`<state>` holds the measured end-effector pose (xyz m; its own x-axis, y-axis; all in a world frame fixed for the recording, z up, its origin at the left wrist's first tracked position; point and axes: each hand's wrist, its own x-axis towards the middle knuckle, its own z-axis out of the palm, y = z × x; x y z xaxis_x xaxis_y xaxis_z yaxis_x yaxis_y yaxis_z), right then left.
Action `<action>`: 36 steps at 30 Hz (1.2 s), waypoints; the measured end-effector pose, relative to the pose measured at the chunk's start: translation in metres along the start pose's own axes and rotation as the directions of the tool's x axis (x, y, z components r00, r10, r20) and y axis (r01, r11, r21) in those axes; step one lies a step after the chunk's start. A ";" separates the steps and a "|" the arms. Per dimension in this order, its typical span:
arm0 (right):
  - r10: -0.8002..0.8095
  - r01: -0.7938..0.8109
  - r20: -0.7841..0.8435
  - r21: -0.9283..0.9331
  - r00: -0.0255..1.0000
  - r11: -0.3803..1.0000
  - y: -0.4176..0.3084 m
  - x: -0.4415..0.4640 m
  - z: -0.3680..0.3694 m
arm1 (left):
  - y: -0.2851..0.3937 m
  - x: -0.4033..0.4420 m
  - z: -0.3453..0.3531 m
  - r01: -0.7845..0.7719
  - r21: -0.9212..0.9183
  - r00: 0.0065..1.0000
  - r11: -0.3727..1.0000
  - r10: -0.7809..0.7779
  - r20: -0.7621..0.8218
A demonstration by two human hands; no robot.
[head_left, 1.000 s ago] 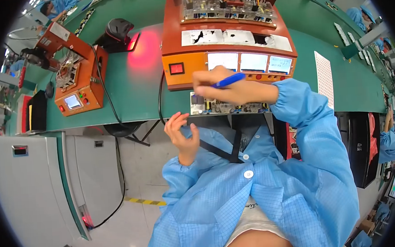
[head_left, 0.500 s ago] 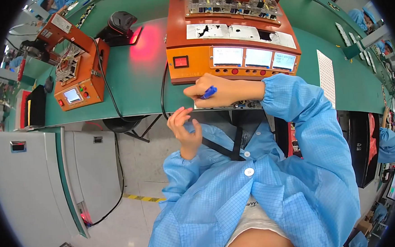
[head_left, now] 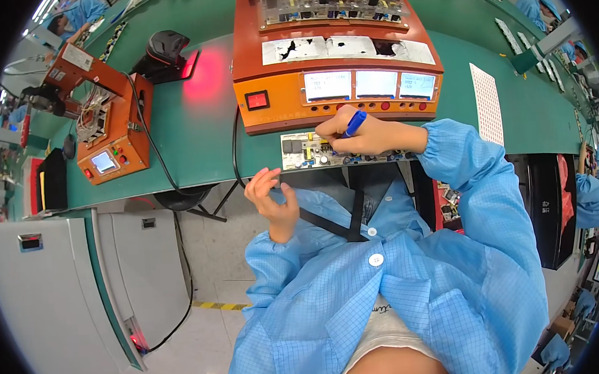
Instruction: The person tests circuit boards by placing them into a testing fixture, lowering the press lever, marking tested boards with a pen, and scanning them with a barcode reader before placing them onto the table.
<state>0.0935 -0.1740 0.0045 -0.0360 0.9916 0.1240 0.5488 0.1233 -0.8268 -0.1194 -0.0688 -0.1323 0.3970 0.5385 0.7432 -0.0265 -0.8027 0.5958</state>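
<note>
A blue marker pen (head_left: 355, 123) is gripped in my right hand (head_left: 365, 135), its rear end pointing up and its tip hidden by the fingers. That hand is over the middle of a circuit board strip (head_left: 298, 150), which lies along the front edge of the green bench. Black and yellow components show on the board's left part; my hand covers some of the middle. My left hand (head_left: 274, 203) holds nothing, with fingers raised and apart, just below the board's left end. Whether its fingertips touch the bench edge, I cannot tell.
Behind the board stands an orange test machine (head_left: 274, 113) with three lit screens. A smaller orange tester (head_left: 115, 150) and a black scanner (head_left: 164, 55) casting red light are to the left. A dotted label sheet (head_left: 488, 103) lies right. Black cables (head_left: 237, 150) run over the bench edge.
My right hand, with the marker pen, has moved right along the board, uncovering its left end. My left hand stays open near the bench edge. The whole view has shifted slightly.
</note>
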 end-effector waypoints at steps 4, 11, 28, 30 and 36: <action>-0.052 0.057 0.035 -0.138 0.998 0.989 0.011 -0.004 0.006 | -0.001 -0.002 -0.001 0.002 0.020 1.000 1.000 -0.002 0.024; -0.110 0.111 -0.114 0.001 0.987 0.994 0.005 -0.022 -0.014 | 0.003 -0.001 -0.003 0.009 0.035 0.999 0.999 -0.010 0.036; 0.028 -0.037 -0.089 -0.092 0.996 0.995 0.015 -0.078 -0.021 | 0.033 0.085 -0.023 -0.109 0.084 0.833 0.990 0.045 0.551; 0.013 -0.014 -0.172 -0.005 0.985 1.000 0.014 -0.084 -0.026 | 0.028 0.098 -0.024 -0.166 0.075 0.744 0.983 0.075 0.663; 0.179 0.025 -0.626 0.302 0.759 0.953 0.012 -0.130 -0.041 | 0.009 0.110 -0.024 -0.168 -0.034 0.685 0.985 0.142 0.715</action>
<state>0.1390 -0.3027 0.0016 0.5937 0.7506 0.2901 0.2696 0.1542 -0.9506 -0.0978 -0.0105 -0.0375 0.9240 0.0716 0.3757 -0.1244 -0.8726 0.4723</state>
